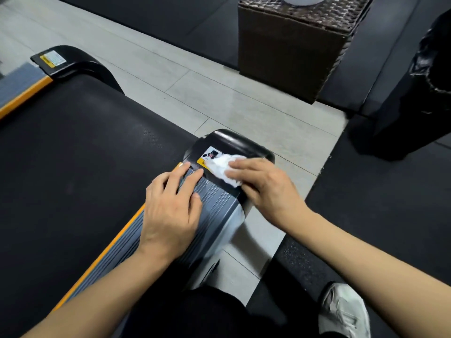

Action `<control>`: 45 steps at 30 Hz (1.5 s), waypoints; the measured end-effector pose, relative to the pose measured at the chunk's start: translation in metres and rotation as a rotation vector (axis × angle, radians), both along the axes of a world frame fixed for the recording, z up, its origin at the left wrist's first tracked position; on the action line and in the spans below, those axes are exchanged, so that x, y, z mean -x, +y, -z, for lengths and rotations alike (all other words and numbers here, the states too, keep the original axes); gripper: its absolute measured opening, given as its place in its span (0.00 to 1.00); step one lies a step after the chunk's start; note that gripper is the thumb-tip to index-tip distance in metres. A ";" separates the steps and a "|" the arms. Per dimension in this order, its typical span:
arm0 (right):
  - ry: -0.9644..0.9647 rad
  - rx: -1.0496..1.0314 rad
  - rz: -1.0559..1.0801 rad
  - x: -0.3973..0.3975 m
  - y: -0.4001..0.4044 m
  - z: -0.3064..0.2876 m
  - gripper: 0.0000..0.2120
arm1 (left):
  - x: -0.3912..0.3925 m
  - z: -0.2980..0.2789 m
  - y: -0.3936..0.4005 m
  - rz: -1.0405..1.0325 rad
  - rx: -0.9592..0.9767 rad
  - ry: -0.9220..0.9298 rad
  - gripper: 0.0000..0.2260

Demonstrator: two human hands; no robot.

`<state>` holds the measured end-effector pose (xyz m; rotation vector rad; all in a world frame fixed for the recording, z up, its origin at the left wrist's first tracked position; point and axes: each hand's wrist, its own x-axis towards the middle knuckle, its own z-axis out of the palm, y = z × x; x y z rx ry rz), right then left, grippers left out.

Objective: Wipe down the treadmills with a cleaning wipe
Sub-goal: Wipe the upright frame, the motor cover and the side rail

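PROGRESS: you're at rear end cap (231,147) of treadmill (73,154), likely partway; belt, far rail unverified | HANDS: your right hand (266,184) presses wipe (225,170) on cap over sticker; left hand (170,203) flat, relaxed on side rail (214,198), holds 0 | ROOM: cap edge drops to floor right; wicker box (292,57) well apart.

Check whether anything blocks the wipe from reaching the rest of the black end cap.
Nothing visible does. The right hand presses the wipe on the end cap; the left hand rests on the side rail.
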<state>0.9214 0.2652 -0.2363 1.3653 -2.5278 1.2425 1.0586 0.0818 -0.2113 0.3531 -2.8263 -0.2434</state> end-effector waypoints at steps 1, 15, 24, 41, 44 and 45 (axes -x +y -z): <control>-0.016 -0.012 0.099 0.012 0.000 -0.001 0.16 | 0.001 -0.002 0.000 0.008 0.002 0.003 0.18; -0.527 -0.127 0.277 0.081 -0.006 -0.010 0.18 | 0.095 -0.010 0.030 0.159 -0.143 -0.080 0.20; -0.989 -0.227 0.258 0.141 -0.011 0.040 0.11 | 0.093 -0.008 0.041 -0.095 -0.274 -0.138 0.29; -0.701 -0.244 -0.194 0.166 -0.044 0.036 0.14 | 0.097 -0.011 0.045 -0.108 -0.241 -0.152 0.26; -0.939 -0.303 -0.163 0.179 -0.045 0.057 0.13 | 0.099 -0.012 0.046 -0.110 -0.256 -0.147 0.26; -0.968 -0.319 -0.161 0.180 -0.048 0.062 0.13 | 0.099 -0.012 0.045 -0.113 -0.252 -0.149 0.26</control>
